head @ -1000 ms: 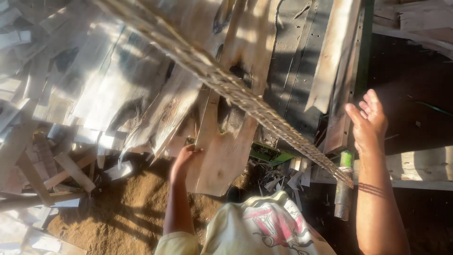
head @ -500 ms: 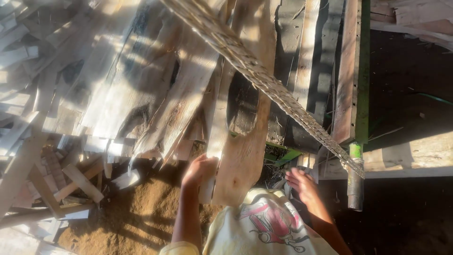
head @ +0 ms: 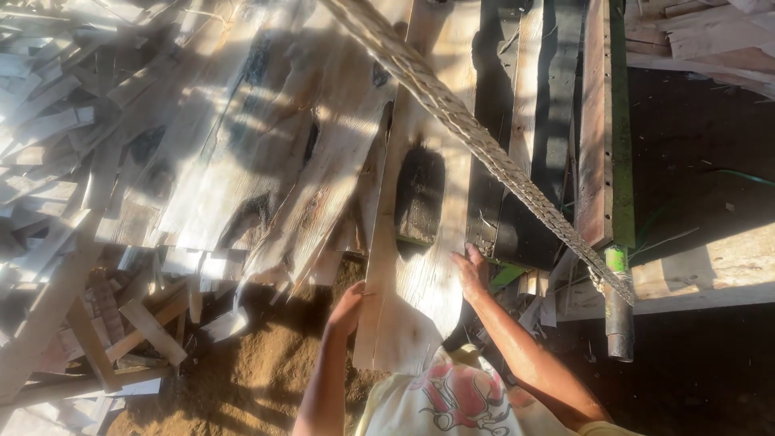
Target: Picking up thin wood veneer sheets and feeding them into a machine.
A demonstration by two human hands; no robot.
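Wood fills the view: a pale plank [head: 420,234] with a dark knot patch lies lengthwise toward the person, its near end reaching their shirt [head: 452,400]. Both hands are now on it. The left hand [head: 349,307] presses against the plank's left edge near the bottom, fingers curled on the rim. The right hand [head: 470,273] lies flat on the plank's right side, fingers together and stretched up along the edge. A second ago the right hand was raised well off to the right, near the green post [head: 617,260]; half a second ago it was coming in low by the shirt. So it has crossed under the rope [head: 476,137] and landed on the board, and the plank is now held from both sides, not by one hand alone. Whether either hand truly grips under the edge, I cannot tell. Left of the plank lies a heap of slabs [head: 242,161] over sawdust [head: 242,379].
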